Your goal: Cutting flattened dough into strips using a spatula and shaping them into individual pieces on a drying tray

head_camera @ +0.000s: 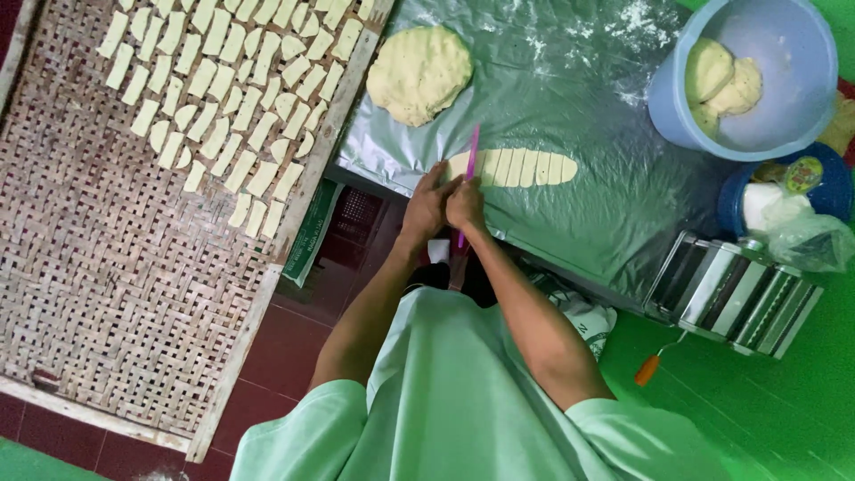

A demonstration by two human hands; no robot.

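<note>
My right hand (pixel 466 207) grips a thin pink knife (pixel 471 153) whose blade stands across the left end of a long flattened dough strip (pixel 524 167), which is cut into several narrow pieces. Right beside it, my left hand (pixel 426 205) rests its fingertips on that same end of the strip. The strip lies on a clear plastic sheet (pixel 588 80) dusted with flour. Further along the sheet sits a flattened round of dough (pixel 419 73).
A large woven bamboo tray (pixel 116 294) on the left carries several rows of cut dough pieces (pixel 240 80). A light blue bucket (pixel 784 107) holds dough lumps (pixel 721 85). Below it are a blue tub (pixel 824 191) with plastic bags and a metal pasta roller (pixel 730 294) with an orange-handled crank (pixel 647 370).
</note>
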